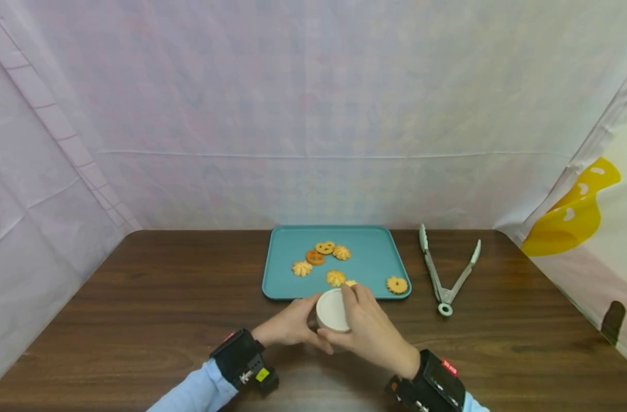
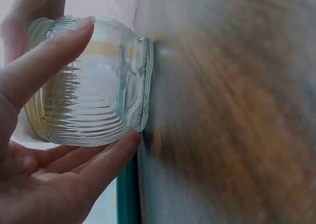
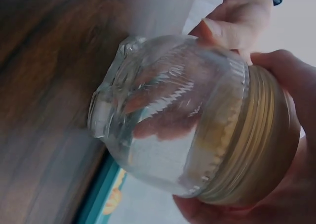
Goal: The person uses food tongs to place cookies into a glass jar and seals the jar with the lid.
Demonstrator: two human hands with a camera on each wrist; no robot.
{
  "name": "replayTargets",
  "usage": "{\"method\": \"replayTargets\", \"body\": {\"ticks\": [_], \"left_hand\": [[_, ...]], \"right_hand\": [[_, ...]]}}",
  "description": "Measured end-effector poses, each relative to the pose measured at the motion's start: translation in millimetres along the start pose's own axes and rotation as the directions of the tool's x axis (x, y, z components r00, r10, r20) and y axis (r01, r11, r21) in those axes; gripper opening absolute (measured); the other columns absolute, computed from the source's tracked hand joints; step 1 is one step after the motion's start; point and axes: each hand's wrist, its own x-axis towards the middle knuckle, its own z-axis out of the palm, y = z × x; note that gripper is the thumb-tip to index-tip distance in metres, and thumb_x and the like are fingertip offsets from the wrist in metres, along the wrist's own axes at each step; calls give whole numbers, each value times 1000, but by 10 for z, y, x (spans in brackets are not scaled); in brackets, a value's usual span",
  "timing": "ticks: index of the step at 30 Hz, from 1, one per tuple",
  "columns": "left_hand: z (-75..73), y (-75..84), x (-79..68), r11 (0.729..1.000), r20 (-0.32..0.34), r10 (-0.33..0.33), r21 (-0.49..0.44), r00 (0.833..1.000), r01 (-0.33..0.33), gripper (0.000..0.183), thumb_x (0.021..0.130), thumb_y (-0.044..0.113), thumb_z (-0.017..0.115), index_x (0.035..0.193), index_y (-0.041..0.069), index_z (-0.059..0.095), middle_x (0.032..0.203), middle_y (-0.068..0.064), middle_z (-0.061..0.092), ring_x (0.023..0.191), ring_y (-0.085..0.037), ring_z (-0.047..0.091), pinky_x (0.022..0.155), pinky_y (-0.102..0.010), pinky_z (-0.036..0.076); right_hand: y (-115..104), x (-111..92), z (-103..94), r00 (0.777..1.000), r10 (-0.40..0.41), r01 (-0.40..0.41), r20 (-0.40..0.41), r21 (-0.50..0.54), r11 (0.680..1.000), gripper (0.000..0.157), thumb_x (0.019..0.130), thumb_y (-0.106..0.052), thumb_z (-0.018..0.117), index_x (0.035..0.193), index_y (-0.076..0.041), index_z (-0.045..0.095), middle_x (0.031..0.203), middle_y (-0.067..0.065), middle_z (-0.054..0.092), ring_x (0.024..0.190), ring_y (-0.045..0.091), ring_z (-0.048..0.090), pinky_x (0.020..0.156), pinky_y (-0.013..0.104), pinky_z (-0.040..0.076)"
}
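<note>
A clear ribbed glass jar (image 2: 98, 98) with a round white lid (image 1: 330, 311) is between my two hands, in front of the tray. With thumb on one side and fingers on the other, my left hand (image 1: 293, 325) holds the glass body. My right hand (image 1: 370, 326) grips the lid around its rim. In the right wrist view the lid (image 3: 276, 145) covers the jar's mouth, and the glass foot (image 3: 101, 117) is right at the tabletop. Apart from the lid and its threads, the jar looks see-through, with the left fingers showing through it.
Just beyond the hands lies a blue-green tray (image 1: 365, 252) with several cookies, among them a pretzel-shaped one (image 1: 316, 257) and a round one (image 1: 397, 285) in the near right corner. Spread tongs (image 1: 445, 294) lie right of the tray on the dark wooden table (image 1: 154, 309). Cloth curtains surround it.
</note>
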Motion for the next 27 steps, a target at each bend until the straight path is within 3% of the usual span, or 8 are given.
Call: {"method": "replayTargets", "body": {"ticks": [12,22,27], "left_hand": [[-21,11,0,999,-3,3,54,1000,-3,82,62,24,82,130,8,38,125,-6,50,111,-20,48,90,-27,44],[-15,-7,2,998,-5,23,60,1000,-23,84,61,24,82,130,8,37,126,-6,49,112,-21,47,87,-23,45],[-17,-18,-5,996,-7,52,76,999,-51,84,61,26,82,129,6,38,125,-8,49,112,-21,48,89,-28,45]], "right_hand": [[128,32,-37,995,-57,44,78,158,986,75,69,-44,71,125,-1,45,107,10,50,90,17,48,63,22,50],[237,61,-72,979,-110,45,175,339,940,78,69,-42,72,129,-4,41,115,7,46,95,17,51,69,23,50],[210,60,-87,979,-101,38,176,331,943,80,69,-44,72,130,-4,40,115,6,45,95,16,50,69,23,50]]}}
